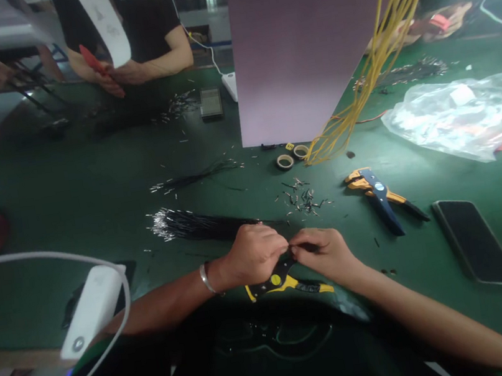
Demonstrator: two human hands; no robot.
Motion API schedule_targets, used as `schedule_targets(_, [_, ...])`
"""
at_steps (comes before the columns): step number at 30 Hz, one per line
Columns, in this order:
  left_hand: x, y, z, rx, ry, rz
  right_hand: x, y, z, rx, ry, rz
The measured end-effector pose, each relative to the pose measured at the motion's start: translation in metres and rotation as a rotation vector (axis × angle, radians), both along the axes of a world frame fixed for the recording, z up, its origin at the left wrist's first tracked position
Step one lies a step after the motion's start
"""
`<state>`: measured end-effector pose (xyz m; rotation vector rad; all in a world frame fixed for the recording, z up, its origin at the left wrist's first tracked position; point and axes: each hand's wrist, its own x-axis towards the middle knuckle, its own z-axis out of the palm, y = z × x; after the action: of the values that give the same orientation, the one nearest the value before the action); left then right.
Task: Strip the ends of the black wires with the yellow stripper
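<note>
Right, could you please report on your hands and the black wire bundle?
Left hand and right hand nearly fingertip to fingertip, anything pinched too small to tell. Black wire bundle on table beyond. Yellow-handled tool close.

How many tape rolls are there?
2: the left roll and the right roll, side by side by the purple panel's lower edge, the right one by the yellow wires. Others may be hidden.

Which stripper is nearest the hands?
The stripper with the yellow disc, close by left hand and right hand; the pale-disc stripper lies near the phone.
</note>
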<state>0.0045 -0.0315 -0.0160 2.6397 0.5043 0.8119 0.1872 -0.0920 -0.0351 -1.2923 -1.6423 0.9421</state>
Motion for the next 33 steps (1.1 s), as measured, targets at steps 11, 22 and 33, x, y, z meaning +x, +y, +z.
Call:
schedule_targets(11, [0.002,-0.015,0.005,-0.084,-0.011,-0.047,-0.004,-0.006,0.007,0.408,-0.264,-0.014])
schedule_targets(22, [-0.003,-0.001,0.012,-0.412,-0.087,0.021,-0.009,0.013,0.016,0.403,-0.265,-0.005])
schedule_targets(33, [-0.002,0.013,0.005,-0.846,-0.035,0.202,-0.008,0.015,0.006,0.401,-0.310,-0.097])
